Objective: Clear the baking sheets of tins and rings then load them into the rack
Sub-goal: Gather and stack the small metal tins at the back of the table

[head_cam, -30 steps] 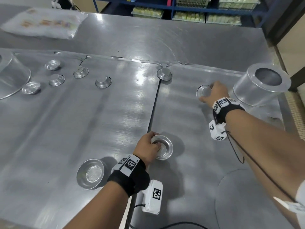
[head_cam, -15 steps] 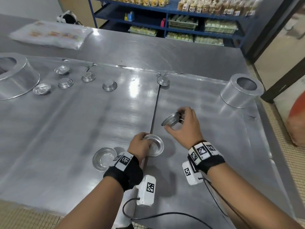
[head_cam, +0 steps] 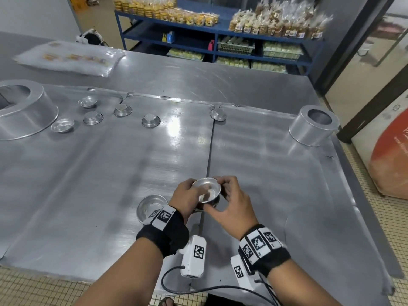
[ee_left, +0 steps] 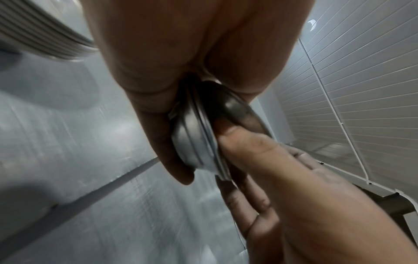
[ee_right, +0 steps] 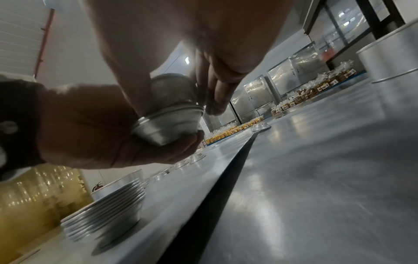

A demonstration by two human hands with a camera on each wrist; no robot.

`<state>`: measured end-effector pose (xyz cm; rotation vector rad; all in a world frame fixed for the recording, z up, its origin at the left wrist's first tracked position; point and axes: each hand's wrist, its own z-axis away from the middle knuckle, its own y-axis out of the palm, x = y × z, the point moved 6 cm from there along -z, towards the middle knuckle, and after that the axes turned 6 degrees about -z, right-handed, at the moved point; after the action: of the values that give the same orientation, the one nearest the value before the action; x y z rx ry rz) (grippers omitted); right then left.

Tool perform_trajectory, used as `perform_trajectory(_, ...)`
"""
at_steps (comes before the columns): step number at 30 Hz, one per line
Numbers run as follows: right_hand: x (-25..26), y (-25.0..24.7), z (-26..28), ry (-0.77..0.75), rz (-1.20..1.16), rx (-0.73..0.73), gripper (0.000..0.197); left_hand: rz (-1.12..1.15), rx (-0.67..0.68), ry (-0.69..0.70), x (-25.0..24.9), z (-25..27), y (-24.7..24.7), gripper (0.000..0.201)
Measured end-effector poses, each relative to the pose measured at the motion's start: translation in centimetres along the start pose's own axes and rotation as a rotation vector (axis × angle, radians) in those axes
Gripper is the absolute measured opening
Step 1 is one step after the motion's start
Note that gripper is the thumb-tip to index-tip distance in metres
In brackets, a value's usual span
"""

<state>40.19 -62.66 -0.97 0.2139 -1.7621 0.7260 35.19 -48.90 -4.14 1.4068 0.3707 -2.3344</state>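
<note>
Above the near edge of the two flat grey metal baking sheets [head_cam: 276,173], right over the seam between them, both hands meet on a small nested pair of round shiny aluminium tart tins [head_cam: 206,192]. The left hand [head_cam: 187,200] cups the lower tin from beneath with curled fingers, and the right hand [head_cam: 229,202] pinches the rim of the upper tin between thumb and fingertips, seating it into the other. The wrist views show the two rims nearly flush but slightly askew.

Just left of the hands, near the front edge of the left sheet, stands a stack of the same shallow silver tins [head_cam: 152,205].

Further back lie six loose small tins: five scattered near the far left corner [head_cam: 92,118] and one at the far end of the seam [head_cam: 218,114]. A wide tapered aluminium ring [head_cam: 28,113] sits at the far left edge, a tall cylindrical aluminium ring [head_cam: 313,127] at the far right corner.

The risk here, as I judge it, is a cocked tin: pressed in tilted, the thin rims could jam or bend, or the smooth pair could slip from the pinch and clatter onto the sheet.
</note>
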Motion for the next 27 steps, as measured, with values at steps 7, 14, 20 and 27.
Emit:
perform_trajectory(7, 0.3, 1.7, 0.9, 0.098, -0.021, 0.119, 0.069, -0.078, -0.018, 0.055, 0.2, 0.1, -2.1, 0.024)
perform_trajectory(14, -0.3, 2.4, 0.0, 0.198, -0.055, 0.333, 0.082, -0.104, -0.04, 0.083, 0.7, 0.4, -4.0, 0.026)
perform_trajectory(20, -2.6, 1.2, -4.9, 0.218, 0.292, 0.333, 0.044, -0.071, -0.077, 0.059, 1.0, -0.4, -5.2, 0.024)
perform_trajectory(27, -5.8, -0.6, -13.4, 0.282, 0.664, 0.328, 0.036, -0.077, -0.091, 0.041, -0.5, -3.1, -5.4, 0.027)
